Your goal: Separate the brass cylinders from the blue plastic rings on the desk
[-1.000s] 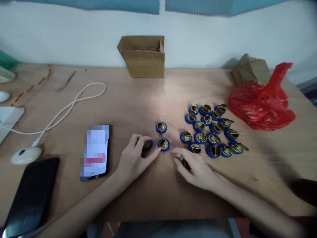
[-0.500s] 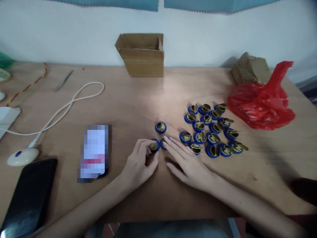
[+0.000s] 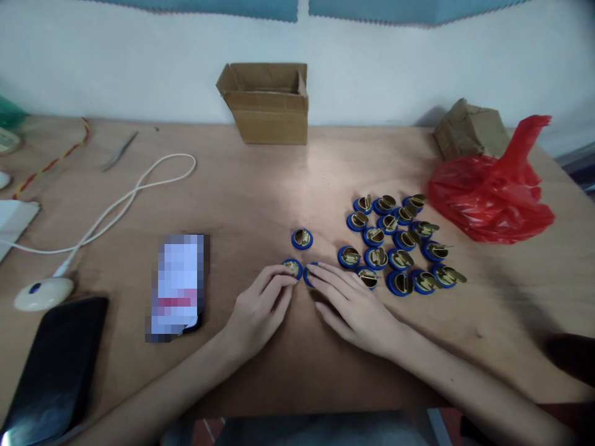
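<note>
Several round blue badges with gold metal pin backs lie with their backs up. My left hand [image 3: 263, 303] has its fingers bent and pressed together at the near edge of one badge [image 3: 292, 267]; its thumb is mostly hidden. My right hand [image 3: 356, 306] lies with outstretched fingers, the tips over another badge [image 3: 308, 273] that they partly cover. These two badges sit side by side, almost touching. Just beyond them is a single badge [image 3: 302, 238]. To the right spreads a loose group of badges [image 3: 400, 259], most with gold flaps sticking up.
An open cardboard box [image 3: 274, 118] stands against the wall. At the right are a red plastic bag [image 3: 488, 195] and a crumpled brown carton [image 3: 471, 130]. Leftward lie a phone with a blurred screen [image 3: 179, 279], a black phone [image 3: 58, 365], a white cable [image 3: 134, 192] and tweezers [image 3: 121, 150].
My left fingers have straightened and come closer together, and more of the left badge's gold back shows. Both near badges have shifted slightly right. My right hand has barely moved.
</note>
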Action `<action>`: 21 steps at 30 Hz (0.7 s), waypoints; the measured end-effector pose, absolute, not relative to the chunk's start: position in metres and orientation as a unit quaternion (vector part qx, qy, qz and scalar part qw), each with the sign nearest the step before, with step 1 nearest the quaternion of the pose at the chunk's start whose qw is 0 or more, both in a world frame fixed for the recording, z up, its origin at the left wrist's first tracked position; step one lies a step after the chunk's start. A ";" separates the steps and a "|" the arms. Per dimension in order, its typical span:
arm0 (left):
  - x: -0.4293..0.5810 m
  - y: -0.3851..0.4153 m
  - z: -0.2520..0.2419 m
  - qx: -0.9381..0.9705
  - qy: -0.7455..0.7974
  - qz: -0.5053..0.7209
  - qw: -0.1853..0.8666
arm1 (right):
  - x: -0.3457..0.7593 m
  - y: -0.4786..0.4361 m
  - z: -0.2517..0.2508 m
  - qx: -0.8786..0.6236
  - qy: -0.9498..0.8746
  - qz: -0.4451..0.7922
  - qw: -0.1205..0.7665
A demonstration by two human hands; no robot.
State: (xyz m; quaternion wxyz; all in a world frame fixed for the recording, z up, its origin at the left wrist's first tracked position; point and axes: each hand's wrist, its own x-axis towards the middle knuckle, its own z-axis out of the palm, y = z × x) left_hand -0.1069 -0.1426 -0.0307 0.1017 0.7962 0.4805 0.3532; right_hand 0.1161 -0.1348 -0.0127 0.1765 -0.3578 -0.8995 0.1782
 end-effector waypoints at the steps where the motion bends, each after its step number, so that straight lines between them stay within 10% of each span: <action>1: -0.107 -0.142 -0.030 0.799 0.473 0.357 0.101 | 0.116 -0.134 -0.012 -0.353 -0.900 0.176 0.183; 21: -0.107 -0.139 -0.029 0.797 0.453 0.388 0.096 | 0.118 -0.134 -0.012 -0.347 -0.905 0.149 0.193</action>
